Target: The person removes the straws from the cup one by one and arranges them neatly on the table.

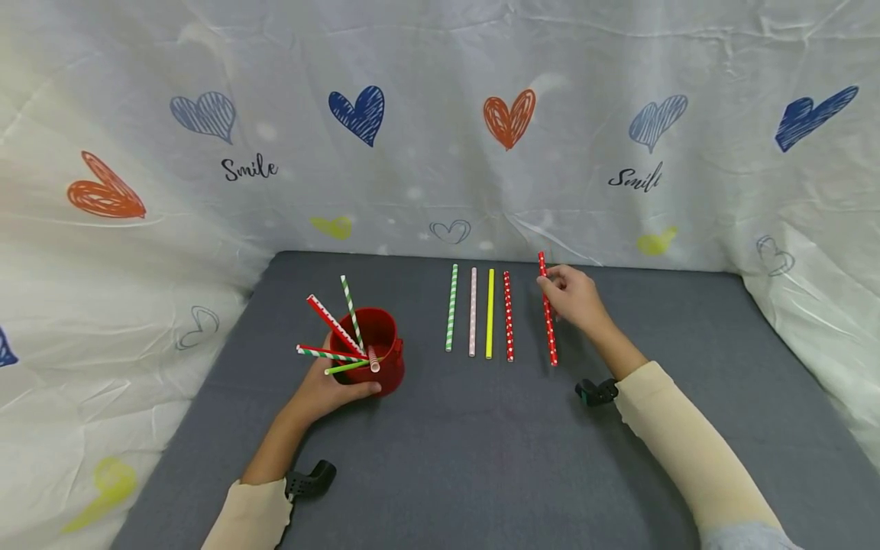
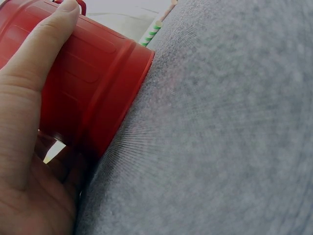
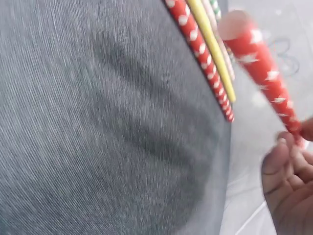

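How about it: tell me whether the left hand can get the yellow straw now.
Probably not as things stand: the left hand holds the red bucket, so it would likely need to let go first. The yellow straw itself lies uncovered.

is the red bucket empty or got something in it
Not empty: in the head view, several straws lean out of the red bucket, which the left hand grips.

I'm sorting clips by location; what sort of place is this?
Probably a staged tabletop recording spot, not a lived-in room: a heart-printed white backdrop lines the back and sides, a plain grey tabletop fills the space before it, and black devices sit at both wrists.
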Motion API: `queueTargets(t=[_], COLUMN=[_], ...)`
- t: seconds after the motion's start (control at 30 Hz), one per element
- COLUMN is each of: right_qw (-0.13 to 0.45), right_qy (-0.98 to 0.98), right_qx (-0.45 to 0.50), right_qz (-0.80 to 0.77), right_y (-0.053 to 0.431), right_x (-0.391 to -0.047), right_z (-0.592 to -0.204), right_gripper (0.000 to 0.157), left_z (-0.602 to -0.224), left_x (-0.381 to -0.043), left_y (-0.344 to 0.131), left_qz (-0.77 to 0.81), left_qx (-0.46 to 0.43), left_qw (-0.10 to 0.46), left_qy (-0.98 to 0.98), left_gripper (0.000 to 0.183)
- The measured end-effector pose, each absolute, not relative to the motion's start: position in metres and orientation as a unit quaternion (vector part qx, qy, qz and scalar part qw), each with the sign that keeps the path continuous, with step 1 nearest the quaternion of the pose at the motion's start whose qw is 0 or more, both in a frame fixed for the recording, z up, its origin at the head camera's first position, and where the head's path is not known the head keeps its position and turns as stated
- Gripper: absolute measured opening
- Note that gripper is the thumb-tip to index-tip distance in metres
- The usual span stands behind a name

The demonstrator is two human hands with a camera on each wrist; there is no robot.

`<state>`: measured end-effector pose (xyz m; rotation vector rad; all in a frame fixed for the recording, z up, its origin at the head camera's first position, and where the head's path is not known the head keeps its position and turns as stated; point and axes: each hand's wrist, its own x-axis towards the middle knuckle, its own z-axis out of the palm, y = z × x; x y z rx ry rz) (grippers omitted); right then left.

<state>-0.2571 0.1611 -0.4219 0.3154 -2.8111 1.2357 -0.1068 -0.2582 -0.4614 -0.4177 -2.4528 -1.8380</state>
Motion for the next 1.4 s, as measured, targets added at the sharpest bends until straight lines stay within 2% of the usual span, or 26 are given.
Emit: queueTargets(t=[0.23,0.5,0.87,1.13,1.4], right_qw=[-0.066,-0.123,-0.15,-0.127,-0.134], right_qy=[-0.928,-0.923,-0.926,-0.939,-0.95], right_qx=[0.077,0.043,0.009,0.031,0.011], right_qz=[0.358,0.362,0.346,0.318,0.282], right_y=[0.161,0.153,0.142,0.129,0.125], right_x=[-0.275,-0.29,-0.301,-0.302,-0.304], right_z=[-0.431,-0.438,-0.443,-0.444,-0.447], right_gripper=[0.032,0.026,0.03,0.042,0.042], left_z=[-0.46,-0.462,-0.46,-0.456,-0.466], left_x=[-0.106,-0.11,-0.109,-0.106,-0.107], left_y=[-0.259,-0.257,-0.257,-0.259,-0.26], left_qz=[-0.591,-0.59,-0.599,-0.595,-0.588], left_qx=[-0.127,-0.147,-0.14,-0.13,-0.115], left_qw=[0.02,0.028,0.021,0.022,0.017], left_qy=[-0.797,-0.793,-0.788,-0.793,-0.8], left_gripper=[0.091,0.092,0.09,0.086,0.088])
